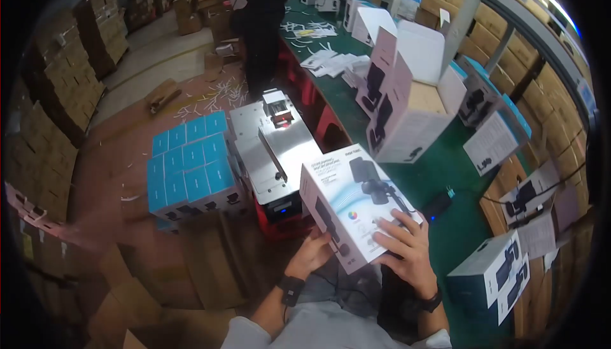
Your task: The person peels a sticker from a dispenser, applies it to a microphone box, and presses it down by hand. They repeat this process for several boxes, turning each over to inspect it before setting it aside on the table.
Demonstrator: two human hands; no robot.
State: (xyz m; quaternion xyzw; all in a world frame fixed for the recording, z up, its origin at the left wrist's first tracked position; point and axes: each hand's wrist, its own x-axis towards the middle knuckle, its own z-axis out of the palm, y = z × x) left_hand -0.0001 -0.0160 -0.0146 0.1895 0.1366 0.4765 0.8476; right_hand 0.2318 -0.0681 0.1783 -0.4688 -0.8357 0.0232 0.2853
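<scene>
Between my hands is a white product box (352,206) with a dark device pictured on its front and side, tilted above my lap. My left hand (310,251) grips its lower left edge, the fingers partly hidden under the box. My right hand (406,247) lies over the lower right part of the front, fingers spread on the printed face. Just beyond the box stands a metal-topped machine (286,152) with a small red light at its head. Along the green table (407,177) to the right stands a large box (407,113) with its flaps raised.
Teal-topped boxes (191,158) are stacked left of the machine. Open brown cartons (210,260) lie at lower left. White boxes (493,269) and a small black device (439,202) with a cable sit at right. A person in dark clothes (264,24) stands beyond the machine.
</scene>
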